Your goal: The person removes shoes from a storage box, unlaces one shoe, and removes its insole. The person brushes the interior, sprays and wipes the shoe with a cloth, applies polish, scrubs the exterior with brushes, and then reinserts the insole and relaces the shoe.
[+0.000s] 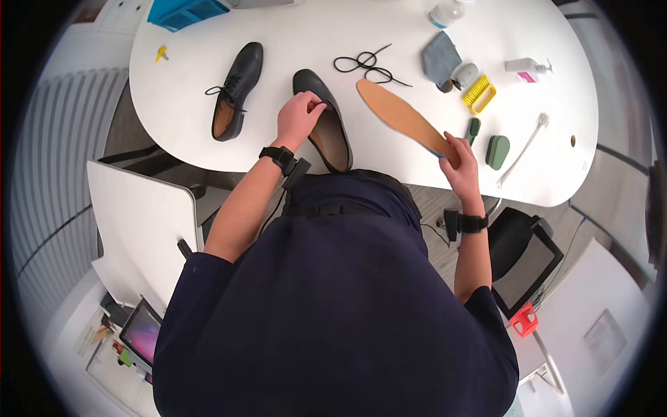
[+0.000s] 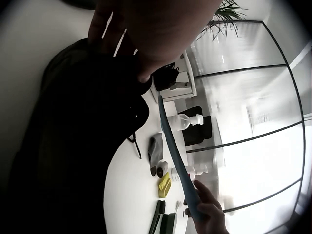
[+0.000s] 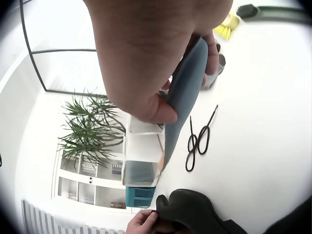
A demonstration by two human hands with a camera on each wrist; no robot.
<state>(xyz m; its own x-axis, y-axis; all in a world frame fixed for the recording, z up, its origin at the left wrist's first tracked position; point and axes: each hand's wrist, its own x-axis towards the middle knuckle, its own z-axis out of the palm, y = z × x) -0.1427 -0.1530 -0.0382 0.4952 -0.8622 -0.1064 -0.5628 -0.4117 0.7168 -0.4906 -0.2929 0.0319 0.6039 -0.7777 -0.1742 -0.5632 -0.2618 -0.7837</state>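
Note:
My left hand (image 1: pixel 300 118) grips a black leather shoe (image 1: pixel 342 147) by the tongue at its opening; no lace shows in it. The shoe stands near the table's front edge, toe pointing away. In my right hand (image 1: pixel 461 167) an insole (image 1: pixel 399 111) is pinched by one end, tan on top and blue-grey on its underside (image 3: pixel 187 83). It is held up to the right of the shoe. A second black shoe (image 1: pixel 240 90), laced and tied, lies to the left. Behind the insole a loose black shoelace (image 1: pixel 368 66) lies looped on the table.
To the right lie a grey cloth (image 1: pixel 441 59), a yellow brush (image 1: pixel 479 94), a dark green brush (image 1: pixel 474 130), a green oval block (image 1: pixel 497 151) and a white-handled brush (image 1: pixel 524 146). Pump bottles (image 1: pixel 528 69) stand farther back. A blue box (image 1: pixel 184 14) sits at the far left.

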